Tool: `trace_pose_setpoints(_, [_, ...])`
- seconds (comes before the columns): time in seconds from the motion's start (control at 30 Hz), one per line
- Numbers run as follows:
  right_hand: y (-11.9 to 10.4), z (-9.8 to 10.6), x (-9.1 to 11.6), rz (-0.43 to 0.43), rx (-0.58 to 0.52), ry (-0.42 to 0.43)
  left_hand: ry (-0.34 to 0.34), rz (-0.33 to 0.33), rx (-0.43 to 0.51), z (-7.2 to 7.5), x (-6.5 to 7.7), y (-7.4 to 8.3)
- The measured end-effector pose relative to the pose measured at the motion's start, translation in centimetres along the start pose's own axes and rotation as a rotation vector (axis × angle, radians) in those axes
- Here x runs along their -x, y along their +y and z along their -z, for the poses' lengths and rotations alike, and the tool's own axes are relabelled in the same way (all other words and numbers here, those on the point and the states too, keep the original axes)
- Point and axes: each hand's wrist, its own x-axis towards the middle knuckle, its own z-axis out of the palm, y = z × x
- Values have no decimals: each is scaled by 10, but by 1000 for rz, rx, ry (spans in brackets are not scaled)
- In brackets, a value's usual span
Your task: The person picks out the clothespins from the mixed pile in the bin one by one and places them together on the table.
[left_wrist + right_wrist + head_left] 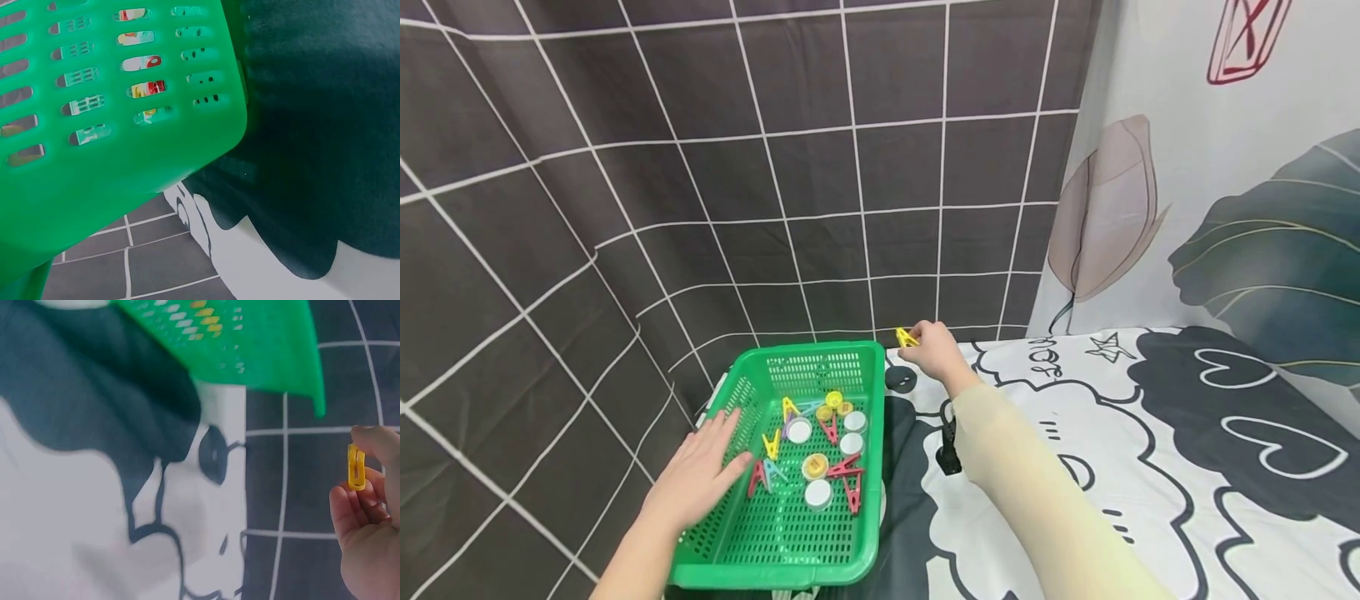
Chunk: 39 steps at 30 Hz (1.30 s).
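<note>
My right hand [934,350] pinches a yellow clothespin [906,337] between thumb and fingers, raised just past the far right corner of a green basket [775,575]. The same yellow clothespin [356,467] shows in the right wrist view, held at the fingertips. At the basket's left side, my left hand [696,475] has its fingers extended over the rim. Inside the basket lie red clothespins [846,468], yellow clothespins [772,445] and a light blue clothespin [774,473]. Several white round discs [818,494] and yellow round pieces [833,400] lie among them.
The basket stands on a black-and-white cloth [1120,442] printed with clouds and hearts. A dark gridded curtain [805,183] rises behind and to the left. A pale curtain with leaf prints [1105,208] hangs at the right. The left wrist view shows the basket's slotted wall [125,162].
</note>
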Motion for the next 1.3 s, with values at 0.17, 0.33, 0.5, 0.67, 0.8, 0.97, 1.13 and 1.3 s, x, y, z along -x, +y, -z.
trace_pose_setpoints(0.17, [20, -1, 2, -26, 15, 27, 0, 2, 4, 2, -1, 1])
trace_pose_setpoints(0.33, [35, -5, 7, -61, 11, 47, 16, -9, 0, 2, -2, 1])
trace_pose_setpoints(0.5, [48, -14, 14, -70, 19, 73, 20, -12, -2, 0, -2, 0])
trace_pose_setpoints(0.67, [62, -27, 21, -72, 19, 95, 6, 1, -3, -2, -2, -2])
trace_pose_setpoints(0.8, [73, -38, 28, -68, -6, 105, 3, 5, 0, -2, -2, -3])
trace_pose_setpoints(0.97, [79, -45, 36, -112, -24, 98, 1, 7, 6, -1, -2, -2])
trace_pose_setpoints(1.13, [82, -52, 40, -134, -13, 108, 4, 4, 10, -2, -2, -2])
trace_pose_setpoints(1.3, [86, -61, 41, -140, 35, 107, 4, 3, 8, -2, -2, -2])
